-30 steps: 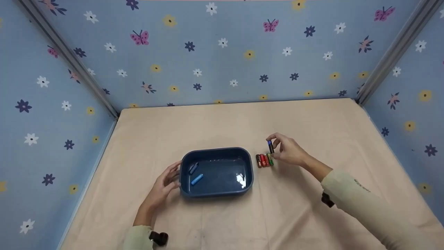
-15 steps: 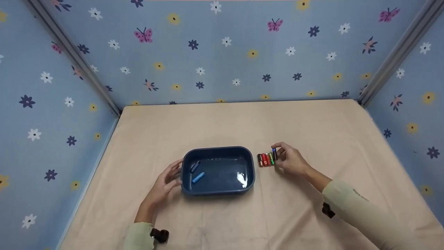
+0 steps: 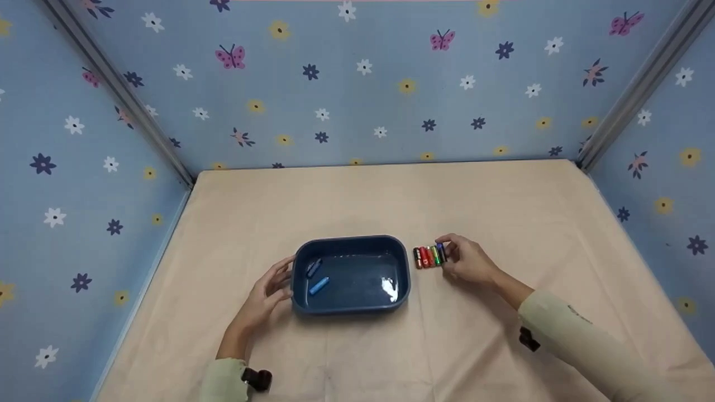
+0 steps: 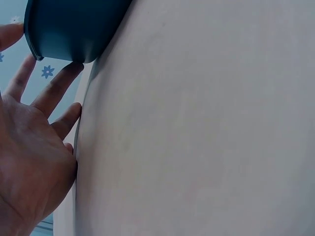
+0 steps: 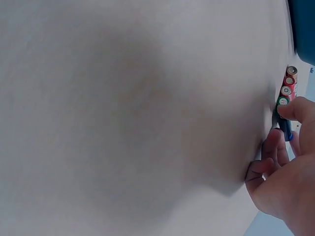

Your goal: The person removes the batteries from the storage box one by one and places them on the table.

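Observation:
My right hand (image 3: pixel 470 261) pinches a black battery with a blue end (image 3: pixel 442 252), at the right end of a row of batteries (image 3: pixel 425 257) on the cloth. The row has dark, red and green casings, and its metal ends show in the right wrist view. Left of it stands a dark blue rectangular basin (image 3: pixel 357 310). A light blue battery (image 3: pixel 319 286) and a darker one (image 3: pixel 314 268) lie inside near its left wall. My left hand (image 3: pixel 261 298) touches the basin's left side with thumb and extended fingers. Parts of those fingers are hidden behind the palm in the head view.
A beige cloth (image 3: pixel 357 363) with some creases covers the table. Blue walls (image 3: pixel 357 111) patterned with flowers and butterflies stand behind it and at both sides. Grey posts (image 3: pixel 637 89) mark the back corners.
The right hand has lowered the black-and-blue battery from above the row to its right end, beside the green one. My left hand stays against the basin. The head view has shifted slightly.

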